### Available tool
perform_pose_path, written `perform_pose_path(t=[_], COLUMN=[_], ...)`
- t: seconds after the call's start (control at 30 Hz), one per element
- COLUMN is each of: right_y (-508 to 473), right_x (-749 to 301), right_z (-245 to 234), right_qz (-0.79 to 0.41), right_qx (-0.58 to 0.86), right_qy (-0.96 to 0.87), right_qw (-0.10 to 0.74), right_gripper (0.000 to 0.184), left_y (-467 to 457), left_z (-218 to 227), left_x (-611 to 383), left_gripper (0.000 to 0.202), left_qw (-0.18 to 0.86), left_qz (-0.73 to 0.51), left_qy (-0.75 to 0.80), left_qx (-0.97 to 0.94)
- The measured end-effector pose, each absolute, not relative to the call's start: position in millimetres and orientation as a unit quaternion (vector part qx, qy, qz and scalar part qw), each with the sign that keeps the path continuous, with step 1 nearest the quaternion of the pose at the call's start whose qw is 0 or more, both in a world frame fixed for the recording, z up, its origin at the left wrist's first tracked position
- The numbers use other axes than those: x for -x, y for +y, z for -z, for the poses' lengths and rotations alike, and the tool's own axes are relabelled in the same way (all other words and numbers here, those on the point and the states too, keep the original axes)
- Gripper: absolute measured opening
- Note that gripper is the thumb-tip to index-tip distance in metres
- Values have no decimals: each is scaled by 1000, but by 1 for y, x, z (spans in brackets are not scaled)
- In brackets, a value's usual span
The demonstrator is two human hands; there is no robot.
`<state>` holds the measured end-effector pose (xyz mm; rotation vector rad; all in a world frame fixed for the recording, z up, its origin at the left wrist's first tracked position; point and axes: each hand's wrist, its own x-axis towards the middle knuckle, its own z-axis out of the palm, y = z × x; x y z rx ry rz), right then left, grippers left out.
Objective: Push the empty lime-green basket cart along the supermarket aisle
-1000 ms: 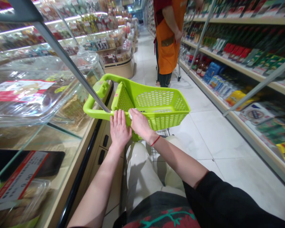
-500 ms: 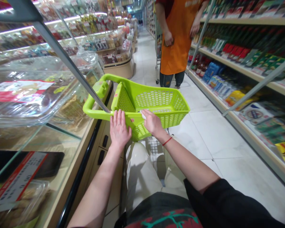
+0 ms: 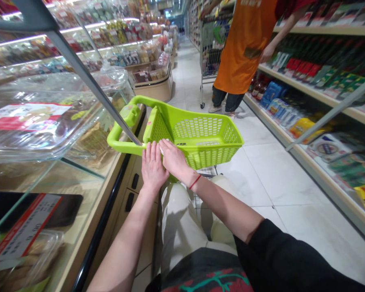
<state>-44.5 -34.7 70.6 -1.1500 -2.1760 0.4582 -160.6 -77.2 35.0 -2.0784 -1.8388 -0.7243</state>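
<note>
A bright green plastic shopping cart (image 3: 200,158) with perforated basket walls stands in front of my knees, its handle toward the left. My left hand (image 3: 153,166) lies flat against its near side, fingers straight and fingertips at the rim. Right beside it, my right hand (image 3: 174,160) presses on the same rim, closed around a small white wipe that shows only at its edges. A red string circles my right wrist. Inside the basket lies a small dark mark or label (image 3: 181,144); I cannot tell which.
A glass-edged food counter (image 3: 88,194) with packaged trays runs along my left. At right are stocked shelves (image 3: 316,93). Ahead, a person in an orange apron (image 3: 240,48) stands by a wire cart (image 3: 211,56). A grey metal pole (image 3: 91,85) slants down to the green cart.
My right hand has slid left along the rim with the white wipe, up to my left hand. The person in the apron has shifted right and leans. My left hand stays put.
</note>
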Motion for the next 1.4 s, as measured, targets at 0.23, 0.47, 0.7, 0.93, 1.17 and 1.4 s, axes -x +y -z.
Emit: perform_pose_path(t=[0.23,0.47,0.7,0.93,1.17,1.4], right_y=[-25,-14,-22,-30,-20,-8], right_x=[7,-44,1,41,-23,-62], right_z=[-44,-26,-43,-64,-30,-9], right_qz=[-157,-143,-160,-154,-150,-129], right_qx=[435,492,484,419,457,533], right_qy=[-823,-796,-796,-836,-809,-758], right_qw=[329,323,328,318,337,352], right_gripper=[66,65,65,62,69,61], left_y=[-78,-78,-77,-77,-77,-78], left_z=[-37,-39,-35,-34,-36,-37], left_x=[160,157,158,159,158,156], left_gripper=[85,84,88,81,86,85], left_qw=[142,147,142,141,145,138], left_qz=[241,240,265,253,258,263], left_qy=[-638,-637,-632,-638,-637,-637], left_qx=[717,718,714,714,712,711])
